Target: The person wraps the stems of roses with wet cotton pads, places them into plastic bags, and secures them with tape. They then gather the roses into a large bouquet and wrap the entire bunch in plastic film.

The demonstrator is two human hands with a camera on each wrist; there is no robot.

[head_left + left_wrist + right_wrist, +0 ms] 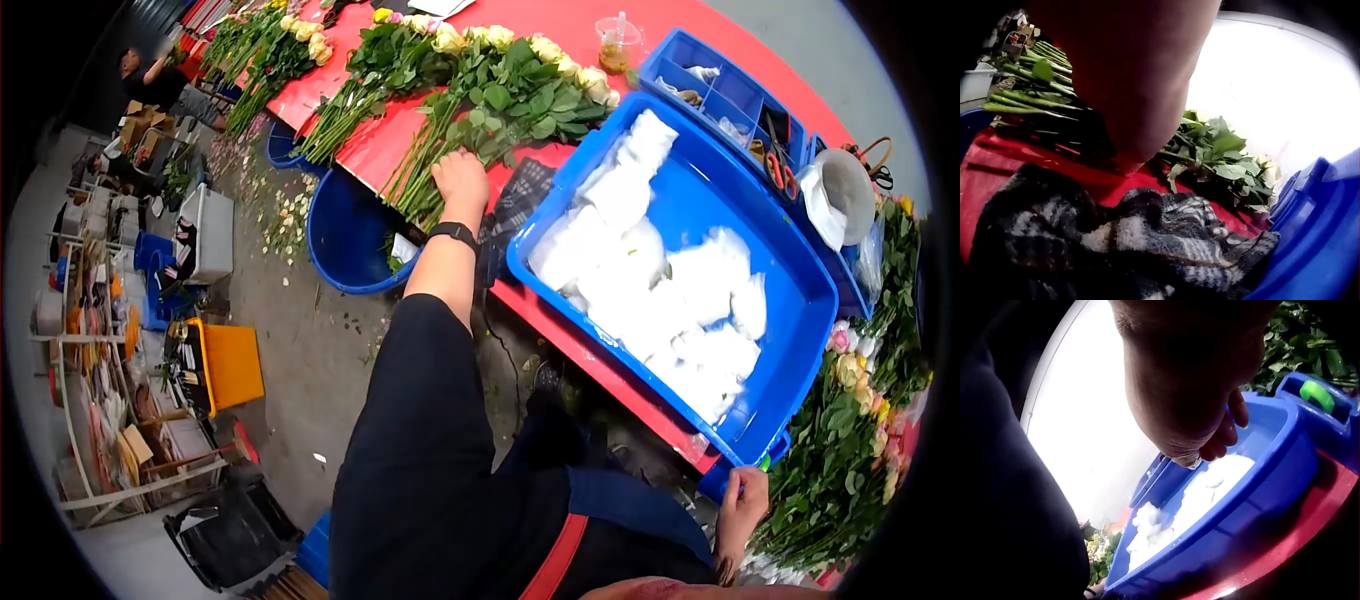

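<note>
My left hand [462, 183] reaches over the near bunch of cream roses [530, 95] on the red table. It rests at their green stems [412, 185], its fingertips hidden; I cannot tell whether it grips them. Below the wrist in the left wrist view lies a crumpled plaid cloth [1141, 240]. My right hand [742, 505] hangs beside the near corner of a blue tray [790, 375], fingers loosely curled and holding nothing. Soft white wads [640, 270] fill much of that tray. In the right wrist view, the right hand [1197, 394] overlaps the tray's rim.
A blue bucket [345, 235] stands against the table's left edge. Behind the tray are a blue divided organizer [735, 95], scissors [780, 175] and a drink cup [615, 50]. More leafy roses [830, 450] lie at right. Far left, a person [160, 85] sits near shelves and crates.
</note>
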